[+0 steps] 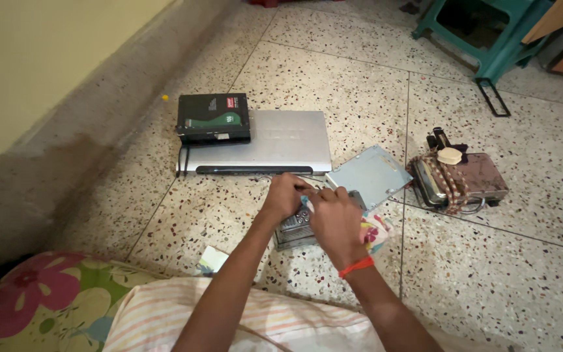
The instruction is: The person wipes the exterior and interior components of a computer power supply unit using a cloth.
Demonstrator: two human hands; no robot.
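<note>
Both my hands meet over a small grey metal device (292, 229) lying on the speckled floor. My left hand (286, 195) rests on its far end, fingers curled onto it. My right hand (335, 221), with an orange thread at the wrist, holds a patterned cloth (376, 229) and presses against the device. What lies between the fingers is hidden. A flat grey metal cover plate (368, 176) lies just beyond my hands.
A silver laptop (281, 142) lies shut ahead, with a black-and-green box (214, 118) on its left end. A brown case wound with cord (459, 179) sits at the right. A teal plastic stool (490, 32) stands far right. A wall (47, 98) runs along the left; a floral cushion (40, 306) lies near me.
</note>
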